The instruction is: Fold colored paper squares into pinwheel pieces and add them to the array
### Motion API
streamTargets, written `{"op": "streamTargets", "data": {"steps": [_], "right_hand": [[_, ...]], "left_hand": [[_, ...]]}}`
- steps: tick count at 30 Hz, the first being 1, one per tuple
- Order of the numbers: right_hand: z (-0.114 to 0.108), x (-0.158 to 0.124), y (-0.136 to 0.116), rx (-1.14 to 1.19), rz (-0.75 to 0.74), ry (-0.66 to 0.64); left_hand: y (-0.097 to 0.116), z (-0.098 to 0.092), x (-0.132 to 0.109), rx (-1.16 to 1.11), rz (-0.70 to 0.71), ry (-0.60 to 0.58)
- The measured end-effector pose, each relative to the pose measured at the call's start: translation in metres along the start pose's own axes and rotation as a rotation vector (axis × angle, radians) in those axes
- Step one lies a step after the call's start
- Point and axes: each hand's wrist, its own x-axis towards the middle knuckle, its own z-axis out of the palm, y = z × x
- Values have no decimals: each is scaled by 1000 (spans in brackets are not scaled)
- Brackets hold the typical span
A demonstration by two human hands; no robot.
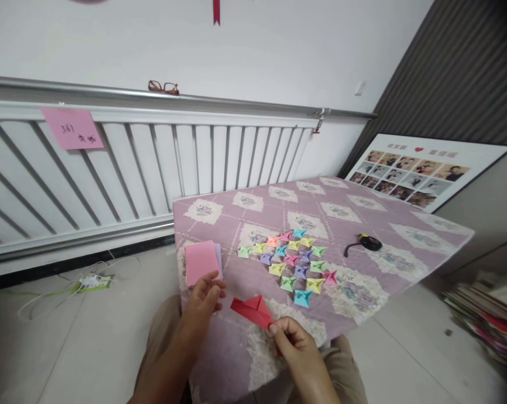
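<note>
My right hand (294, 340) pinches one corner of a folded red paper (252, 310) and holds it just above the near edge of the purple-covered table (350, 202). My left hand (203, 299) hovers to the left of the red paper with its fingers loosely curled and nothing in them, close to a stack of pink square paper (200, 261). Several small folded paper pieces (293, 259) in many colours lie in rows on the table beyond the red paper.
A black object with a cord (366, 243) lies on the table's right part. A white radiator (152, 163) with a pink note (72, 129) and glasses (163, 87) stands behind. A framed photo board (409, 171) leans at the right. Cables (89, 280) lie on the floor.
</note>
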Motion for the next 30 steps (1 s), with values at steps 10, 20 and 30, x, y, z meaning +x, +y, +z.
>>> {"op": "streamTargets", "data": {"steps": [10, 20, 30], "right_hand": [[37, -8, 17, 361, 41, 151], [49, -23, 28, 131, -89, 113], [30, -11, -18, 242, -41, 81]], "left_hand": [[-36, 44, -33, -244, -220, -148], [-37, 42, -30, -164, -137, -116], [-26, 32, -36, 310, -60, -175]]}}
